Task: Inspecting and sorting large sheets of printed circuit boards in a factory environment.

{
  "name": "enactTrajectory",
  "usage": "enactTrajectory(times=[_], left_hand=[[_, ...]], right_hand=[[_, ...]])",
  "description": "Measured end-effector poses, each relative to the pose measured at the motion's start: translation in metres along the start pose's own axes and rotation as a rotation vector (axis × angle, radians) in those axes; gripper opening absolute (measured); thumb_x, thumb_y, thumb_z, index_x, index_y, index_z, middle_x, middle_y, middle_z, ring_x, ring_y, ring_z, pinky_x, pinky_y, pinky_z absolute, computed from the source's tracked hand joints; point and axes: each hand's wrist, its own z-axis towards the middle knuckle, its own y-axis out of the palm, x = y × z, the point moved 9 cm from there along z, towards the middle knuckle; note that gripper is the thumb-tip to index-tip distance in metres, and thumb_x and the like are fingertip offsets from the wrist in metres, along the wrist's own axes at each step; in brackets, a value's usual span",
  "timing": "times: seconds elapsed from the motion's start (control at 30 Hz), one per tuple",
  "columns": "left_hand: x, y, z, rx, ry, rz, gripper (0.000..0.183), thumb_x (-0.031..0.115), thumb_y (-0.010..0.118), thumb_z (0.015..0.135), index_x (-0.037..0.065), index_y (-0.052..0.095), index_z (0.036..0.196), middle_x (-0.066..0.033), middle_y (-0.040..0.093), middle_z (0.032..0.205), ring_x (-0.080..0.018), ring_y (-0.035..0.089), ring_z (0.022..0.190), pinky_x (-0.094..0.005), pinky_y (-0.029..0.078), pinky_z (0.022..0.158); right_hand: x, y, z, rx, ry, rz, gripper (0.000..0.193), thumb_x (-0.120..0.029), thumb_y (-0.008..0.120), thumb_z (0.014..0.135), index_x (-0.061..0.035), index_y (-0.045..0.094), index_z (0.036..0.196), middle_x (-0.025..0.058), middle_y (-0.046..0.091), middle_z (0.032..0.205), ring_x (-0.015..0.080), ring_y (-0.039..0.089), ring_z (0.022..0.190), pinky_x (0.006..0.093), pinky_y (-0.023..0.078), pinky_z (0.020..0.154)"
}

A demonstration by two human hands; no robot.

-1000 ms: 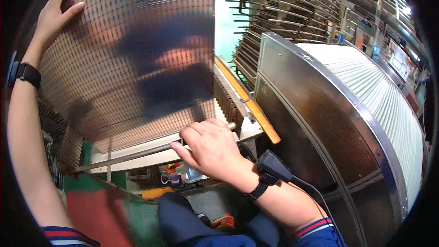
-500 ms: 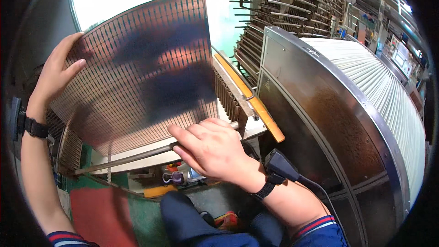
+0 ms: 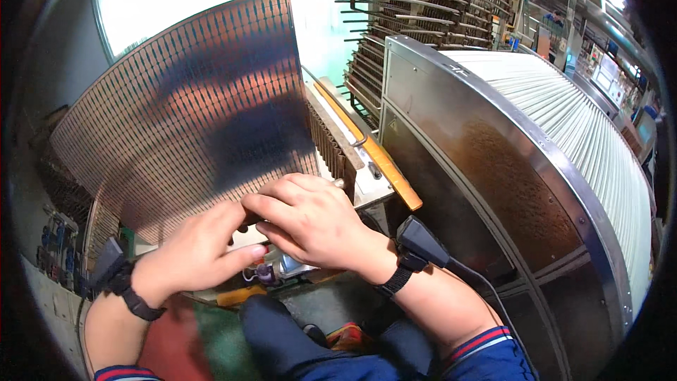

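A large copper-coloured sheet [image 3: 190, 92] with a fine grid pattern stands upright in a slotted rack. Low in front of it, my right hand [image 3: 307, 222] curls over a metal rod, whose pale end [image 3: 339, 183] sticks out beyond the knuckles. My left hand [image 3: 201, 243] has come up beside the right one, its fingertips meeting the right fingers. Its thumb stretches apart from the fingers, and a small dark part shows in the gap between the hands. Most of the rod is hidden behind both hands.
An orange-yellow bar [image 3: 395, 176] runs along the rack's right side. Right of it stands a big metal cabinet [image 3: 486, 148] with many white sheets [image 3: 564, 99] on top. Stacked metal racks [image 3: 423, 7] with protruding rods rise behind. A purple clip [image 3: 264, 274] sits below my hands.
My left hand has let go of the sheet's upper left edge and come down to the right hand. The sheet stays standing. The whole view has shifted slightly.
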Motion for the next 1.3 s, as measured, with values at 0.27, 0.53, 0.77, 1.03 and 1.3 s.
enactTrajectory(times=[0.27,0.53,0.77,1.03,1.3], left_hand=[[-0.025,0.018,0.021,0.173,-0.168,-0.018,0.024,0.026,0.066,0.086,0.005,0.071,0.096,-0.0225,0.070,0.089,-0.0432,0.067,0.086,-0.0521,0.054,0.074],[-0.032,0.023,0.015,0.160,-0.161,0.118,0.022,0.023,0.064,0.088,0.001,0.070,0.089,-0.0248,0.068,0.086,-0.0441,0.067,0.083,-0.0514,0.054,0.073],[-0.020,0.016,0.014,0.133,-0.132,0.010,0.025,0.028,0.066,0.091,0.003,0.071,0.093,-0.0244,0.070,0.092,-0.0440,0.067,0.089,-0.0500,0.055,0.078],[-0.020,0.022,0.024,0.020,-0.112,-0.371,0.016,0.013,0.068,0.093,0.002,0.073,0.104,-0.0160,0.076,0.096,-0.0223,0.073,0.091,-0.0363,0.054,0.083],[-0.045,0.030,0.021,-0.166,-0.276,-0.438,0.022,0.020,0.064,0.097,-0.001,0.066,0.102,-0.0015,0.064,0.085,-0.0095,0.058,0.080,-0.0283,0.049,0.071]], right_hand=[[-0.003,-0.007,0.001,0.081,-0.006,0.009,0.031,-0.021,0.067,0.087,-0.0083,0.062,0.115,0.0092,0.063,0.105,0.0292,0.063,0.098,0.0412,0.050,0.086],[-0.011,-0.003,0.002,-0.007,-0.082,-0.011,0.032,-0.019,0.066,0.087,-0.0090,0.061,0.117,0.0092,0.063,0.105,0.0289,0.063,0.099,0.0416,0.051,0.086],[-0.021,-0.001,0.019,-0.247,-0.283,-0.207,0.014,-0.022,0.059,0.088,-0.0110,0.063,0.096,0.0044,0.059,0.091,0.0233,0.063,0.090,0.0402,0.054,0.077],[-0.024,0.019,0.051,-0.629,-0.419,-0.505,0.016,-0.023,0.063,0.083,-0.0116,0.072,0.078,0.0050,0.069,0.077,0.0250,0.070,0.079,0.0383,0.055,0.068],[0.026,-0.033,0.069,-0.722,-0.140,-0.468,0.033,-0.032,0.067,0.089,-0.0080,0.068,0.111,0.0158,0.070,0.096,0.0373,0.068,0.094,0.0468,0.055,0.083]])
